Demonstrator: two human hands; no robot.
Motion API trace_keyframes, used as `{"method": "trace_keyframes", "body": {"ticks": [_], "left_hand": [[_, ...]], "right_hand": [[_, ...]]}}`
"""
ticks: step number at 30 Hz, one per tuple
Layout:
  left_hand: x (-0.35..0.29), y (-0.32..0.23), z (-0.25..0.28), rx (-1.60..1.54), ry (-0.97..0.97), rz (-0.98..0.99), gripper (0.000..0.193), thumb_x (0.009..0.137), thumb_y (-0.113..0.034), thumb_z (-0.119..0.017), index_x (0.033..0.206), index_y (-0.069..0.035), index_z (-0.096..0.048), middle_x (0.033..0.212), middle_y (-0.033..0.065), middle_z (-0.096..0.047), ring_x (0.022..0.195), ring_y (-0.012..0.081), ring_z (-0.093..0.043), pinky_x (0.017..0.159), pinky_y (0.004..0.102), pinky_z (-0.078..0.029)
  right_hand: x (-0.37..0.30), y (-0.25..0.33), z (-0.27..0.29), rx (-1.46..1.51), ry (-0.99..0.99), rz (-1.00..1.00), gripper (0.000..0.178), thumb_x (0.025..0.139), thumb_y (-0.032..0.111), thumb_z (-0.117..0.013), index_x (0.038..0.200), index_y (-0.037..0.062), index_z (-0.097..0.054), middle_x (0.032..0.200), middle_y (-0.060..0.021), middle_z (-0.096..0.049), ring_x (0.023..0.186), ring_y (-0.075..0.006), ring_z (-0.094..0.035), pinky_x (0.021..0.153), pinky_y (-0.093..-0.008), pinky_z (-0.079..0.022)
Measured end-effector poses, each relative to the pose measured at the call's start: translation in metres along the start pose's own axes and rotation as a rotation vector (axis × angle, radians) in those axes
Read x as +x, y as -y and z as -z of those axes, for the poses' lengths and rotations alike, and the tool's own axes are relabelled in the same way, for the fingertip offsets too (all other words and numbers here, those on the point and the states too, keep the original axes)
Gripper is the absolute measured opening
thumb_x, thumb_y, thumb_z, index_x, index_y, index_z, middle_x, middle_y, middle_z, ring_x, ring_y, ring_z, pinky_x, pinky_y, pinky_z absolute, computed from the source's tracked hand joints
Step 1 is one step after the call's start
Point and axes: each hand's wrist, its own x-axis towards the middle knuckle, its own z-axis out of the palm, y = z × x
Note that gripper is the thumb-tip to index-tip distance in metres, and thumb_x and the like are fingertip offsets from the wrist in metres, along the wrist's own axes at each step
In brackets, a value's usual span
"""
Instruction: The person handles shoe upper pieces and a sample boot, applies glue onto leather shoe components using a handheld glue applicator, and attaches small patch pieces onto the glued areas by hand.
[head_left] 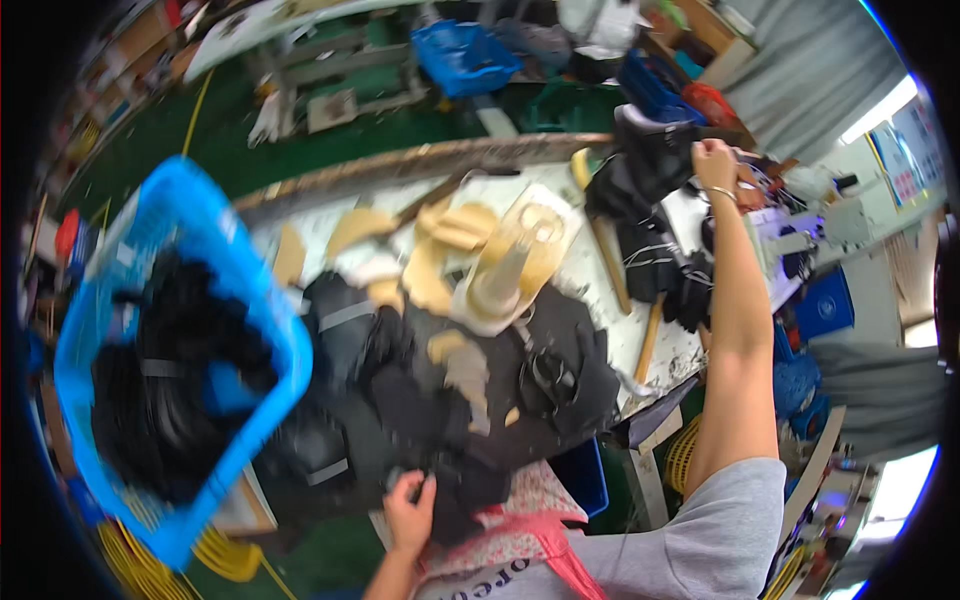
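My right arm is stretched far out to the right, and my right hand is closed at the edge of a pile of black pieces. What it grips, if anything, is hidden. Close to my body, my left hand has its fingers curled on a black fabric piece at the table's near edge. More black pieces lie heaped in front of it. Beyond them a beige machine-like stand with a post rises from the white table, and tan curved pieces lie around it.
A blue basket full of black strips stands at the left. Wooden-handled tools lie right of the stand. Behind the table are another blue basket and a second workbench. A sewing machine stands at far right.
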Motion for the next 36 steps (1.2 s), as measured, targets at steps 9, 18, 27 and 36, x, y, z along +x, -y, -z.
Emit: {"method": "trace_keyframes", "body": {"ticks": [9,18,27,36], "left_hand": [[-0.028,-0.051,0.036,-0.473,0.212,-0.185,0.019,0.077,-0.005,-0.075,0.093,0.002,-0.068,0.085,0.0032,-0.069,0.078,0.0057,-0.061,0.073,0.0209,-0.049],[-0.081,-0.032,0.036,-0.464,0.243,-0.390,0.020,0.080,-0.009,-0.074,0.096,0.002,-0.068,0.084,0.0036,-0.070,0.077,0.0050,-0.062,0.068,0.0218,-0.051],[-0.047,-0.057,0.022,-0.071,0.144,-0.787,0.019,0.080,-0.003,-0.069,0.097,0.004,-0.066,0.082,0.0144,-0.066,0.072,0.0266,-0.065,0.066,0.0342,-0.052],[-0.018,-0.077,0.008,0.035,0.199,-0.712,0.015,0.082,0.001,-0.065,0.096,0.004,-0.063,0.078,0.0138,-0.061,0.065,0.0294,-0.061,0.059,0.0344,-0.049]], "right_hand": [[-0.305,0.239,0.275,1.290,0.821,0.224,0.011,0.085,0.001,-0.064,0.096,-0.0013,-0.067,0.090,-0.0069,-0.066,0.076,-0.0116,-0.065,0.065,-0.0233,-0.050],[-0.390,0.267,0.303,1.482,0.946,0.605,0.026,0.077,-0.003,-0.073,0.101,-0.0012,-0.066,0.088,-0.0110,-0.066,0.074,-0.0161,-0.068,0.066,-0.0259,-0.054],[-0.362,0.253,0.284,1.472,1.061,0.469,0.020,0.077,-0.003,-0.074,0.095,-0.0028,-0.067,0.081,-0.0093,-0.067,0.072,-0.0142,-0.068,0.065,-0.0249,-0.054],[-0.354,0.243,0.259,1.676,1.190,0.020,0.016,0.080,-0.007,-0.071,0.096,-0.0057,-0.066,0.088,-0.0067,-0.066,0.080,-0.0095,-0.065,0.071,-0.0235,-0.055]]}}
